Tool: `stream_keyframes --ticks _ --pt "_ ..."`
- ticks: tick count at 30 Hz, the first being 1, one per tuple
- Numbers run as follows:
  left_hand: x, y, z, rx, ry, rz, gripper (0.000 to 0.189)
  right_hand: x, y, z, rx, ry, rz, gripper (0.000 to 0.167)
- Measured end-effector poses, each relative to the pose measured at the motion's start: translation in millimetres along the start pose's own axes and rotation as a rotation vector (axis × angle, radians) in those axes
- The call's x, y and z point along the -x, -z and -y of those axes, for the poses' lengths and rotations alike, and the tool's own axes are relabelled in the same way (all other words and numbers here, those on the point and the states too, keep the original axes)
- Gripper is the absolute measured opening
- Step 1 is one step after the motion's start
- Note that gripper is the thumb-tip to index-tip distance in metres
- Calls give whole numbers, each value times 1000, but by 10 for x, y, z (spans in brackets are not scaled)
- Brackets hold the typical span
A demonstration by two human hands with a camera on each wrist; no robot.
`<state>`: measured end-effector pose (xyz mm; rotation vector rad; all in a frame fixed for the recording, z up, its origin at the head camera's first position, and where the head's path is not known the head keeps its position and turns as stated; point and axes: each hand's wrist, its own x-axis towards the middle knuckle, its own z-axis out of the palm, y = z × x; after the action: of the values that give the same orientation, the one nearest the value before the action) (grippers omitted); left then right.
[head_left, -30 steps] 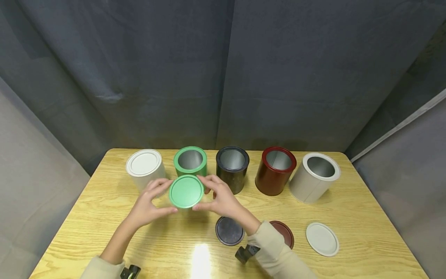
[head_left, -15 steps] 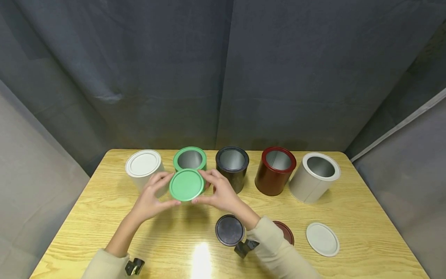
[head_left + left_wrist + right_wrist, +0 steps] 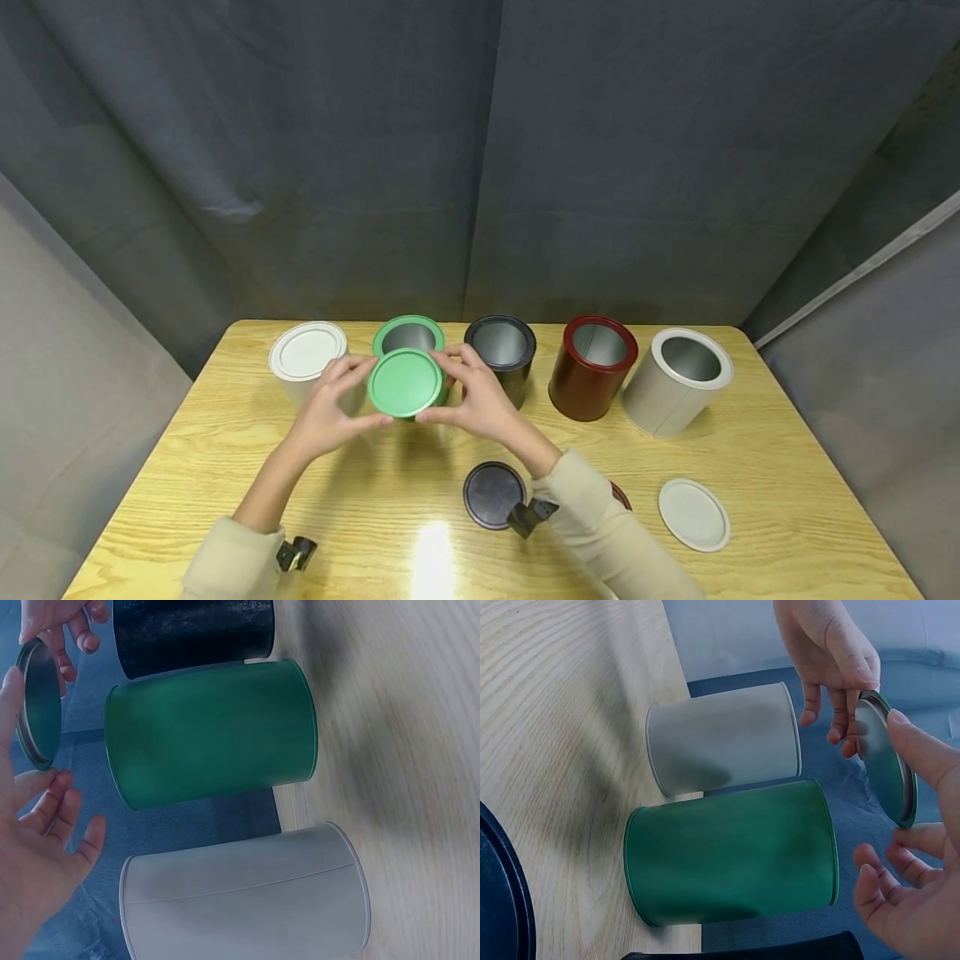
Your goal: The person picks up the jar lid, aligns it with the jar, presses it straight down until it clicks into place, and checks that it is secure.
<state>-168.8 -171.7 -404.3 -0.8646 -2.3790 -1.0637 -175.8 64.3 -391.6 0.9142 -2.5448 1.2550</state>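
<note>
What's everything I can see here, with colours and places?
Lidded can: 1, white, row's left end
Open cans: 4, green, black, dark red, white, continuing rightward
Held lid: 1, green, between hands, apart from cans
Loose lids: 3, black, dark red (partly hidden), white, on table
Table: 1, light wood, under cans
Hanging cloth: count unclear, grey, behind and beside table
Wrist cameras: 2, black, at cuffs
Sleeves: 2, beige, on forearms
Left hand and right hand: 2, bare, pinching held lid's edges

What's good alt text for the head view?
Two hands hold a green lid near an open green can, in a row with a lidded white can, open black can, open red can and open pale can. Three other lids lie on the table.
</note>
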Motion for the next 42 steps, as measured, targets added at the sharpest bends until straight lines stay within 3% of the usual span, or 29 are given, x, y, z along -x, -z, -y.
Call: stream_keyframes --ticks 24,42 --pt "-253 81 55 -39 136 132 78 -205 82 -76 20 -41 25 77" --pt "-506 135 120 -53 145 189 77 -399 159 -156 85 -106 56 80"
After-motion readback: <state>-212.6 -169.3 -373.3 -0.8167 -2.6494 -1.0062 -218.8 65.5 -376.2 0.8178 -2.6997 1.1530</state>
